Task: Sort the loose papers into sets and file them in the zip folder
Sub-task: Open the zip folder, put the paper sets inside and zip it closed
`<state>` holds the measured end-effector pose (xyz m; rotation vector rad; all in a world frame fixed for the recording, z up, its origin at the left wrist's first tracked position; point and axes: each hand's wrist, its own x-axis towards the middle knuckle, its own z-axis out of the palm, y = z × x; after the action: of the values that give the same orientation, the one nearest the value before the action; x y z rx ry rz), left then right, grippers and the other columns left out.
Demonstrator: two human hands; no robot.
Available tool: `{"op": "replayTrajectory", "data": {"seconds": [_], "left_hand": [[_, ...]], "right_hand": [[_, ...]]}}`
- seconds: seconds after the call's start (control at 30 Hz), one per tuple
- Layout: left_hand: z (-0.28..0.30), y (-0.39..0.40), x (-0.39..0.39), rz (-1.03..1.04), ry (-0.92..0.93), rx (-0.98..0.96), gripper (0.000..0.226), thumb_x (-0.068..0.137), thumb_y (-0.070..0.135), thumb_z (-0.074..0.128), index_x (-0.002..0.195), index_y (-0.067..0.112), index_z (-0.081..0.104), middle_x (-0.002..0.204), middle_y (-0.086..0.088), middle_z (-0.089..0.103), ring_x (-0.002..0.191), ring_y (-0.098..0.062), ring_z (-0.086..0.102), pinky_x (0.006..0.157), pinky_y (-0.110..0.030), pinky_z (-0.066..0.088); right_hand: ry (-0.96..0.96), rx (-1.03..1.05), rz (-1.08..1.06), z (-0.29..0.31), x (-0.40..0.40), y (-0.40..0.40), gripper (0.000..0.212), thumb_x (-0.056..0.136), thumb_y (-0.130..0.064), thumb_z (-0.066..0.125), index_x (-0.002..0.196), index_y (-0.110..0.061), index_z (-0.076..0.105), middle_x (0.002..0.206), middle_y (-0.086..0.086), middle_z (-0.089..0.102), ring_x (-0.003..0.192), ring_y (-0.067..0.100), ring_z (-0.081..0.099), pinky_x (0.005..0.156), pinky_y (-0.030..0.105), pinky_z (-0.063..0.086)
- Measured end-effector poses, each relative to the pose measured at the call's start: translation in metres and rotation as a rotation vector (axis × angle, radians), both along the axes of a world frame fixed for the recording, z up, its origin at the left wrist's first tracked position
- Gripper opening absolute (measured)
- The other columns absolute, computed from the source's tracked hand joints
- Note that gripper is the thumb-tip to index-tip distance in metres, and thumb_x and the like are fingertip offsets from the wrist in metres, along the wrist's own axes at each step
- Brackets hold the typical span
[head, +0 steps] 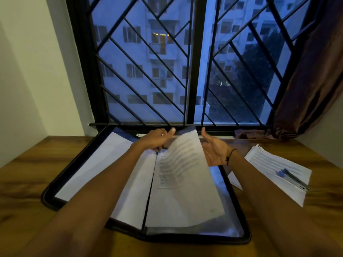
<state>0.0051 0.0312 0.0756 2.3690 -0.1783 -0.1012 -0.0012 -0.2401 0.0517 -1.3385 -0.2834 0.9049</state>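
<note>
Head view blurs the printed sheet (pixel 183 175) that curves up between my hands, so its lines of text cannot be read. My left hand (pixel 157 139) reaches over the far middle of the open zip folder (pixel 53 199); its fingers curl down at the sheet's top corner, but the fingertips are hidden behind the paper and my knuckles, so I cannot tell whether that grip pinches the sheet or only rests on it. My right hand (pixel 215 151) is just beside the sheet's far right edge, palm turned inward, fingers straight and thumb up, gripping nothing. The folder lies flat on the tabletop (pixel 26 175) under both forearms, white pages in each half. Well to the right of my right hand lies a paper stack (pixel 267 164) with a pen (pixel 293 179) on it.
</note>
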Motion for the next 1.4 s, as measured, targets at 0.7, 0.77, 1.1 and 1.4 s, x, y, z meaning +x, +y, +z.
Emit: {"op": "replayTrajectory", "data": {"seconds": [0.7, 0.77, 1.1, 1.4], "left_hand": [[0.022, 0.158, -0.055, 0.243, 0.063, 0.61, 0.078, 0.077, 0.031, 0.084, 0.142, 0.014, 0.043, 0.139, -0.013, 0.054, 0.119, -0.03, 0.058, 0.084, -0.035, 0.055], [0.008, 0.151, -0.049, 0.264, -0.077, 0.691, 0.091, 0.076, 0.04, 0.084, 0.148, 0.016, 0.034, 0.145, -0.014, 0.048, 0.13, -0.036, 0.051, 0.1, -0.046, 0.048], [-0.016, 0.05, -0.013, 0.106, -0.388, 1.031, 0.055, 0.087, 0.045, 0.069, 0.135, 0.022, 0.053, 0.14, -0.01, 0.045, 0.134, -0.034, 0.039, 0.106, -0.059, 0.035], [-0.049, -0.059, 0.03, -0.181, -0.317, 0.283, 0.017, 0.077, 0.037, 0.053, 0.081, 0.022, 0.061, 0.084, 0.005, 0.067, 0.082, -0.024, 0.065, 0.074, -0.046, 0.058]], "right_hand": [[-0.686, -0.368, 0.294, -0.011, -0.019, 0.168, 0.049, 0.091, -0.007, 0.074, 0.137, -0.007, 0.059, 0.141, 0.007, 0.061, 0.126, 0.019, 0.061, 0.106, 0.046, 0.051], [-0.744, -0.342, 0.219, -0.018, -0.017, 0.172, 0.041, 0.09, -0.001, 0.073, 0.129, 0.0, 0.064, 0.132, 0.013, 0.067, 0.118, 0.023, 0.066, 0.099, 0.041, 0.056], [-0.777, -0.306, -0.237, -0.019, 0.007, 0.125, 0.015, 0.092, 0.008, 0.061, 0.104, 0.003, 0.068, 0.094, 0.019, 0.077, 0.082, 0.03, 0.075, 0.064, 0.029, 0.055], [-0.881, -0.453, -0.502, -0.025, 0.004, 0.029, 0.031, 0.086, 0.021, 0.049, 0.08, -0.006, 0.063, 0.08, 0.023, 0.072, 0.059, 0.014, 0.067, 0.054, 0.015, 0.047]]}}
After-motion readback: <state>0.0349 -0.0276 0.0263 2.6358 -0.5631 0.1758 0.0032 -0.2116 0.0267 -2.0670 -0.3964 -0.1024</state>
